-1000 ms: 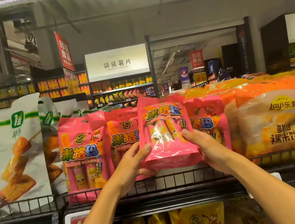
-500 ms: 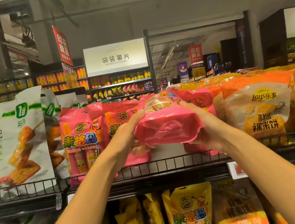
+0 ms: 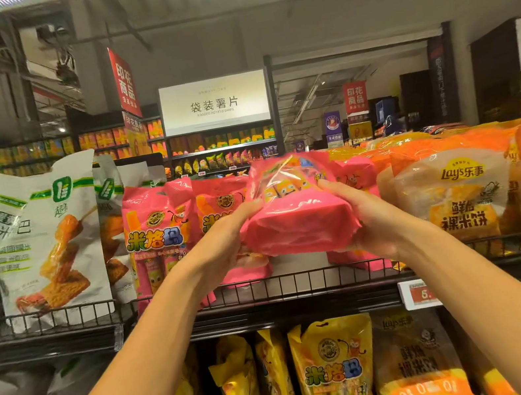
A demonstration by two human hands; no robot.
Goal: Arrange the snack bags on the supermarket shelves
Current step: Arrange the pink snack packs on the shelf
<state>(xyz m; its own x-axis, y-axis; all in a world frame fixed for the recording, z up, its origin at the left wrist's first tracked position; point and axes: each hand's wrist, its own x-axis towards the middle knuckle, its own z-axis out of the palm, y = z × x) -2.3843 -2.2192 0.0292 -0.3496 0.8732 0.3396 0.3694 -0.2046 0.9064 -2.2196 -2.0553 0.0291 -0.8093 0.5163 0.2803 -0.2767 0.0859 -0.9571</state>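
A person stands facing a supermarket shelf, both bare arms reaching forward and up; between the hands is a pink snack bag (image 3: 298,222), tipped back so its flat pink bottom faces the camera and its clear window points up and away. The left hand (image 3: 225,242) grips the bag's left side, fingers curled round the edge; the right hand (image 3: 369,213) grips its right side in the same way, fingers wrapped over the top. The bag is held in the air, above the black wire rail (image 3: 301,280) that runs along the front of the upper shelf, and it does not rest on anything yet.

Directly behind the rail, under the held bag, there is a gap in the row, with pale shelf backing showing; this looks like the slot the bag is meant for. Left of the gap, behind the rail, matching pink bags (image 3: 158,236) stand upright; further left are white bags with green stripes (image 3: 47,241). Right of the gap, behind the rail, stand orange rice-cracker bags (image 3: 456,190). Below the rail, the lower shelf holds yellow bags (image 3: 335,372).

As a judgement: most of the upper row appears stocked and faced; this one bag remains to be set upright into the gap, and whether more bags wait out of view cannot be told.
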